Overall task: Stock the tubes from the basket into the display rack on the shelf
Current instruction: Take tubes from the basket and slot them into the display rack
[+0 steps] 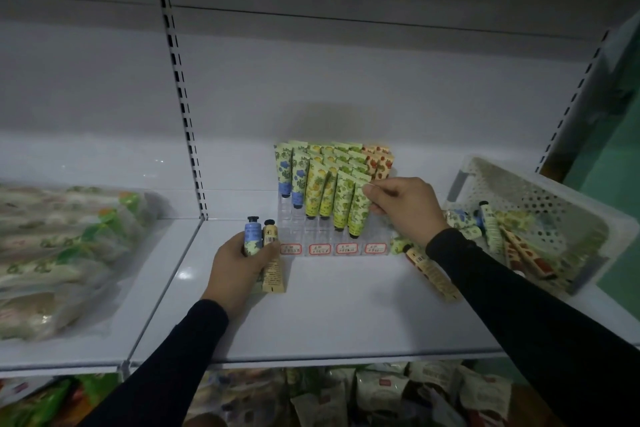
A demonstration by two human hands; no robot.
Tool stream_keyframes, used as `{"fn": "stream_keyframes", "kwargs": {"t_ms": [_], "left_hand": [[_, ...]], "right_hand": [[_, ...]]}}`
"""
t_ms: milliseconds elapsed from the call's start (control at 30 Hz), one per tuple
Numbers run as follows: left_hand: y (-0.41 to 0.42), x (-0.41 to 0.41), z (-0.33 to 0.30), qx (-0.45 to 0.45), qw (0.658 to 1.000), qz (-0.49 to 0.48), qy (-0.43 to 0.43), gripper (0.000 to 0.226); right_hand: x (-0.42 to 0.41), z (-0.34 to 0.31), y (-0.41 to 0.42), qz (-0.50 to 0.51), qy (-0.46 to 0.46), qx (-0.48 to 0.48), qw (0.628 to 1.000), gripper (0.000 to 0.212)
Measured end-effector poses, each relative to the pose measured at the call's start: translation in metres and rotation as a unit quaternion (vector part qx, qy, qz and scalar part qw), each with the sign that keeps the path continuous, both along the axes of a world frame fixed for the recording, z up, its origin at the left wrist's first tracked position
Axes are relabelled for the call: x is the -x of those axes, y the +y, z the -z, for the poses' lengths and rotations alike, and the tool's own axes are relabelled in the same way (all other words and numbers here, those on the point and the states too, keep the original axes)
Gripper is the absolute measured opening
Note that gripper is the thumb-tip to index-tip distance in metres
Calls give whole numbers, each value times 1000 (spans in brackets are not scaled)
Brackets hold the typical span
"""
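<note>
A clear display rack (294,229) stands on the white shelf (329,315), holding several upright tubes in blue, yellow, green and red prints. My right hand (405,208) pinches the top of a green tube (358,211) standing cap-down in the rack's front right row. My left hand (239,263) grips two tubes caps-up beside the rack's left front corner: a blue tube (252,234) and a beige tube (272,256). A white perforated basket (554,198) at the right holds several more tubes.
A beige tube (429,270) and a small green one (398,243) lie on the shelf between rack and basket, partly under my right forearm. Bagged goods (69,253) fill the left shelf bay. More packets sit on the shelf below (381,392).
</note>
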State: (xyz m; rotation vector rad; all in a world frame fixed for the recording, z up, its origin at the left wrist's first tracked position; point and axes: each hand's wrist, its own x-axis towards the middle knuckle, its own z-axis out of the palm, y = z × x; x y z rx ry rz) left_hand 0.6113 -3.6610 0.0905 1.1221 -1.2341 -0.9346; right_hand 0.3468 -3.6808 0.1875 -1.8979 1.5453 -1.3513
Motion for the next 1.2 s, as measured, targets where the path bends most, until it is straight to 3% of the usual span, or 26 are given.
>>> {"fn": "stream_keyframes", "kwargs": {"t_ms": [600, 767, 1200], "left_hand": [[2, -1, -1, -16, 999, 14, 33, 17], [4, 0, -3, -16, 999, 15, 29, 19], [3, 1, -1, -16, 999, 19, 35, 5]], "right_hand": [[-6, 5, -7, 58, 122, 27, 990, 35], [-7, 7, -8, 84, 71, 32, 993, 24], [-7, 5, -12, 74, 128, 31, 989, 31]]}}
